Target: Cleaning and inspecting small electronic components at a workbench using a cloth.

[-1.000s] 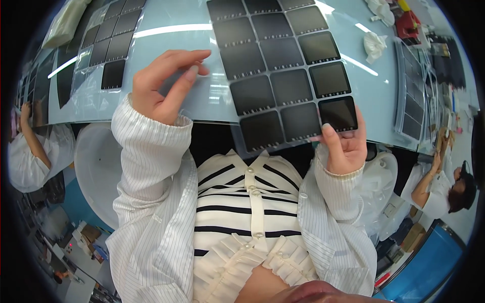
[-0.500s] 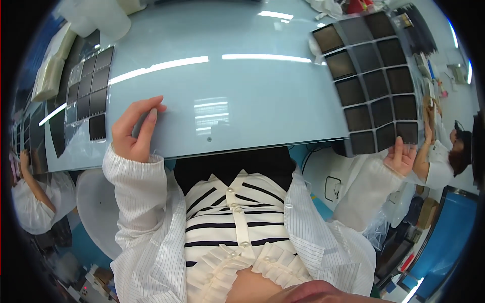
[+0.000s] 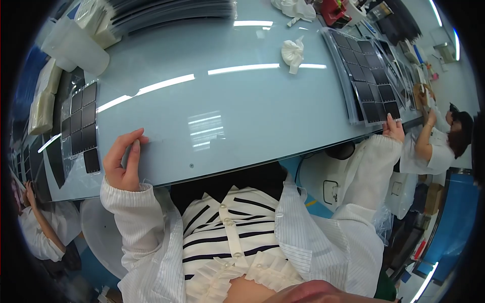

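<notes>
At the right of the table, my right hand (image 3: pixel 393 129) grips the lower corner of a clear sheet of dark square pieces (image 3: pixel 371 76), set in rows. That sheet lies over a stack of similar clear sheets, whose left edges show beneath it. My left hand (image 3: pixel 124 160) rests by the table's front left, thumb and fingers brought together in a loose pinch with nothing visible in them. Left of it lies another clear sheet of dark squares (image 3: pixel 83 121), its lower part holding fewer squares.
A crumpled white tissue (image 3: pixel 292 54) lies on the glass-topped table (image 3: pixel 242 106). Stacked dark sheets (image 3: pixel 172 15) stand at the back, with translucent containers (image 3: pixel 83 50) at the far left. A red object (image 3: pixel 333 12) sits at back right. Co-workers sit on both sides.
The sheet of dark squares, held up at the right half a second ago, now lies down on the stack, my right hand still at its corner. My left hand keeps its pose.
</notes>
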### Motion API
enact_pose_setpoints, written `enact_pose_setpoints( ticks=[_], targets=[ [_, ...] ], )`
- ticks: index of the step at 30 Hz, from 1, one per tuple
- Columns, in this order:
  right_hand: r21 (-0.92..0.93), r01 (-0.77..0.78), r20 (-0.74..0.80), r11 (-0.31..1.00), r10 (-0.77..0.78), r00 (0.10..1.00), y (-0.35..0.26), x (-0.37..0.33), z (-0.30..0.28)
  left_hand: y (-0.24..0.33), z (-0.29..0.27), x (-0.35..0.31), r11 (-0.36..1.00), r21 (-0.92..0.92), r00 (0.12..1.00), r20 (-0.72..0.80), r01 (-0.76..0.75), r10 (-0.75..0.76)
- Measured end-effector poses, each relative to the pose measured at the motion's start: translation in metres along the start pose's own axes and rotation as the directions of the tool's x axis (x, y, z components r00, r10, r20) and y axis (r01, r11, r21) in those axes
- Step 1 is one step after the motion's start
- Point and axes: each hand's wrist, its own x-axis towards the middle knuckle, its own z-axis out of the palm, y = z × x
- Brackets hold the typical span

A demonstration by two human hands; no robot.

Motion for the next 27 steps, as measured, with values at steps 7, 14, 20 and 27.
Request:
enact_pose_setpoints(
  ticks=[7, 14, 20, 27],
  targets=[
    [-0.047, 0.043, -0.131, 0.998, -0.049, 0.990, -0.007, -0.026, 0.041, 0.002, -0.001, -0.001, 1.000, 0.013, 1.000, -0.006, 0.013, -0.013],
    [-0.441, 0.108, -0.232, 0.891, -0.229, 0.945, -0.005, -0.024, 0.029, 0.003, -0.001, 0.000, 1.000, 0.012, 1.000, 0.003, -0.006, 0.006],
    [-0.430, 0.417, 0.019, 0.801, -0.453, 0.891, -0.064, -0.053, 0.076, 0.004, -0.002, 0.001, 0.999, 0.030, 1.000, 0.003, -0.030, 0.030],
    [-0.160, 0.871, 0.551, 0.464, -0.690, 0.469, -0.138, -0.105, 0.247, 0.002, 0.004, 0.002, 0.996, -0.054, 0.996, -0.043, -0.074, 0.072]
  ],
)
